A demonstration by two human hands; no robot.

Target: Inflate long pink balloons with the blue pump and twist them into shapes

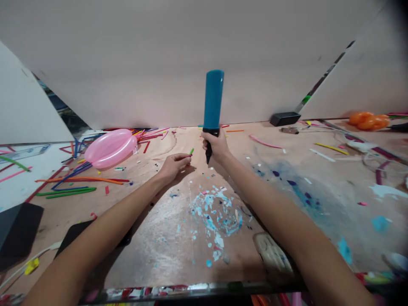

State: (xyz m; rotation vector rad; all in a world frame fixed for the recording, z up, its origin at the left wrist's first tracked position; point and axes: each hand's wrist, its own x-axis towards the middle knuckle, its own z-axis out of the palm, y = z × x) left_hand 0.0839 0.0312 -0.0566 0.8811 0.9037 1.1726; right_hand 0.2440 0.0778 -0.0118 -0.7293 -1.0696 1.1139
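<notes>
My right hand (216, 143) is wrapped round the black lower end of a blue hand pump (213, 100), which stands upright with its dark nozzle pointing down at the table. To its left, my left hand (174, 166) pinches a small green piece (191, 151) that pokes up from the fingertips. The hands are apart, and the green piece does not touch the nozzle. A pink inflated balloon (111, 148) lies to the left, beyond my left hand.
Long uninflated balloons (83, 180) lie scattered at the left. A black box (284, 118) sits by the back wall, with an orange balloon (369, 121) far right. Blue paint flecks (210, 212) mark the table near me. A black flat object lies under my left forearm.
</notes>
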